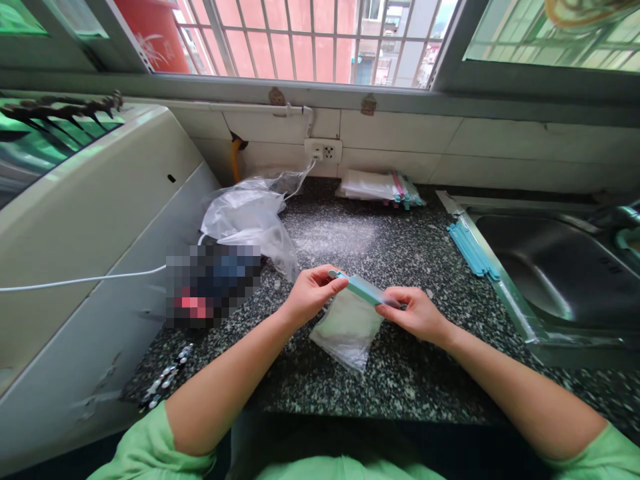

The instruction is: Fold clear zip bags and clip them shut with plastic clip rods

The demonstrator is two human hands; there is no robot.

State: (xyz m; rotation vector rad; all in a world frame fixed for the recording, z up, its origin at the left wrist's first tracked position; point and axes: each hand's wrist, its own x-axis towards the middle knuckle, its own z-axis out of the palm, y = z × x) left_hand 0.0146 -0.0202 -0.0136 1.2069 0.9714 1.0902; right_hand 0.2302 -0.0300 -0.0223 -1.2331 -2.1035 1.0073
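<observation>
The turquoise clip (364,289) is pinched at opposite ends by fingers of the left hand (315,291) and right hand (416,312), its long axis slanted bodyward to the right, the clear bag (349,328) below

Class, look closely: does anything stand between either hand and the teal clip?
Nothing visible does. The left hand grips one end of the teal clip, the right hand the other. The clear bag shows below the clip, not blocking either hand.
</observation>
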